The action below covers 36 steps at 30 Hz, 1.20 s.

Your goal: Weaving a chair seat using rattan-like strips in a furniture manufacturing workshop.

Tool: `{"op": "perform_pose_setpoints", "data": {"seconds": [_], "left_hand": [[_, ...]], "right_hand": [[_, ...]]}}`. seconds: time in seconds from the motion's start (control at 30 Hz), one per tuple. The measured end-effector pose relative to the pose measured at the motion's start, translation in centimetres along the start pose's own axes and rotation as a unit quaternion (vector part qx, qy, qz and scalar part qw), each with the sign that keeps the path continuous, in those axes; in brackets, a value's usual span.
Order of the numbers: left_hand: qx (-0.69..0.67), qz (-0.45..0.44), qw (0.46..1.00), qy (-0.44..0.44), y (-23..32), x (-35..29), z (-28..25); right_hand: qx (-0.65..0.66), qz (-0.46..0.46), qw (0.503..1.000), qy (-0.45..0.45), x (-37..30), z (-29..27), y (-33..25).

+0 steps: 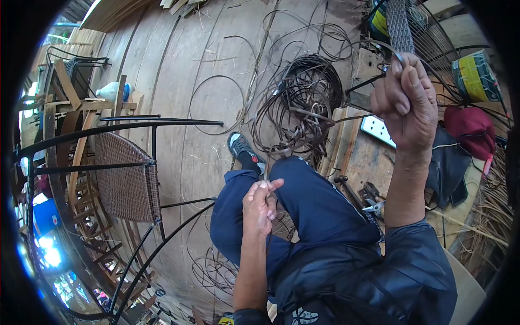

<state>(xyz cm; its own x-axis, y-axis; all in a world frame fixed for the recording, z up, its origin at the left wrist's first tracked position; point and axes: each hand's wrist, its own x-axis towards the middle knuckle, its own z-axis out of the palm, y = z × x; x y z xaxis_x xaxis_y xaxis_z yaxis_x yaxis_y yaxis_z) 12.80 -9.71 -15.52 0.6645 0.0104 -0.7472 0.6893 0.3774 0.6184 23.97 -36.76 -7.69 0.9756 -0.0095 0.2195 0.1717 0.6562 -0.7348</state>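
The fingers of the left hand (258,210) and right hand (407,108) are closed, each pinching brown strip (394,51) (same piece or not, I cannot tell). Woven band (400,28) nearby looks covered; the coil (310,81) is yet unwoven.

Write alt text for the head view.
The left hand and the raised right hand hold flat brown weaving strips. A tangled coil of similar strips lies on the plank floor ahead; a black-framed chair with a woven brown panel is at left.
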Motion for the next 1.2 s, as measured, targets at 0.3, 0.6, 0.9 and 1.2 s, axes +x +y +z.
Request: {"op": "perform_pose_setpoints", "data": {"seconds": [0.3, 0.6, 0.9, 1.2], "left_hand": [[0.007, 0.067, 0.997, 0.035, 3.3, -6.8, -3.0], [-0.044, 0.181, 0.98, 0.068, 5.5, -13.1, -5.6], [-0.145, 0.302, 0.94, 0.067, 8.8, -19.1, -11.5], [-0.133, 0.373, 0.915, 0.075, 9.9, -20.6, -12.4]], "right_hand": [[-0.019, 0.068, 0.993, 0.091, 0.2, -1.2, 3.2], [-0.043, 0.152, 0.975, 0.158, 0.2, -5.6, 7.1], [-0.048, 0.187, 0.962, 0.195, -0.6, -8.8, 10.7], [-0.066, 0.188, 0.951, 0.236, -0.8, -10.0, 11.8]]}}
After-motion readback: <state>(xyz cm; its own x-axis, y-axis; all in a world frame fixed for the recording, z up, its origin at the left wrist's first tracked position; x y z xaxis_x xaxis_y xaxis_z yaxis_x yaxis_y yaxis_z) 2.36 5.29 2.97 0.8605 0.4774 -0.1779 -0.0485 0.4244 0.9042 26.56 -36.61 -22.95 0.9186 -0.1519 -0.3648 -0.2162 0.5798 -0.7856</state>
